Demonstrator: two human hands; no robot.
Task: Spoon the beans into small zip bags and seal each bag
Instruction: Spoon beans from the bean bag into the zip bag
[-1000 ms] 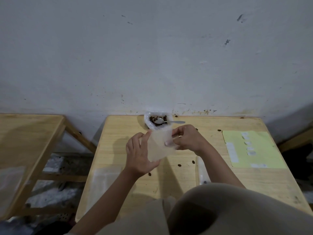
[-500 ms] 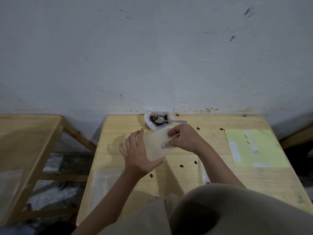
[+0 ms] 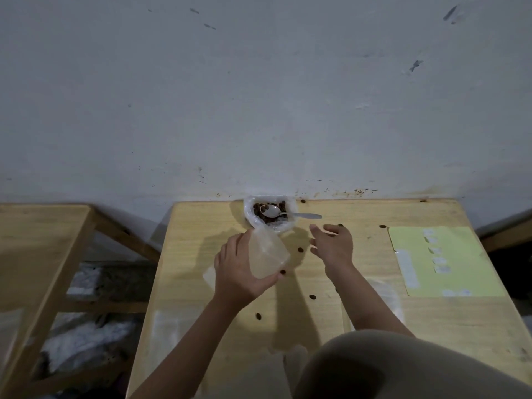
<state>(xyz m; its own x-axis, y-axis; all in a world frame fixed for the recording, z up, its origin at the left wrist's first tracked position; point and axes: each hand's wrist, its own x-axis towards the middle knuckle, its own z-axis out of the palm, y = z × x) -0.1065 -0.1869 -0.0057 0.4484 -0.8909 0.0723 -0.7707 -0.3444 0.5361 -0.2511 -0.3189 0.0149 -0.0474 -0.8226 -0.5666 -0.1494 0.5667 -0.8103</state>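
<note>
Beans point(image 3: 266, 213) sit heaped in a plastic-lined container point(image 3: 288, 226) at the far edge of the bench point(image 3: 359, 306), against the wall, with a metal spoon point(image 3: 283, 213) resting on them, its handle pointing right. The left hand point(image 3: 237, 269) grips a small clear zip bag point(image 3: 266, 254) just in front of the container; the bag looks empty and its mouth faces the beans. The right hand point(image 3: 334, 243) hovers near the spoon handle, fingers spread, holding nothing. Stray beans lie scattered on the bench, and a yellow-green sheet point(image 3: 454, 263) lies to the right. Filling this bag seems not yet begun; scooping and sealing remain, and I cannot tell whether any bags are finished.
</note>
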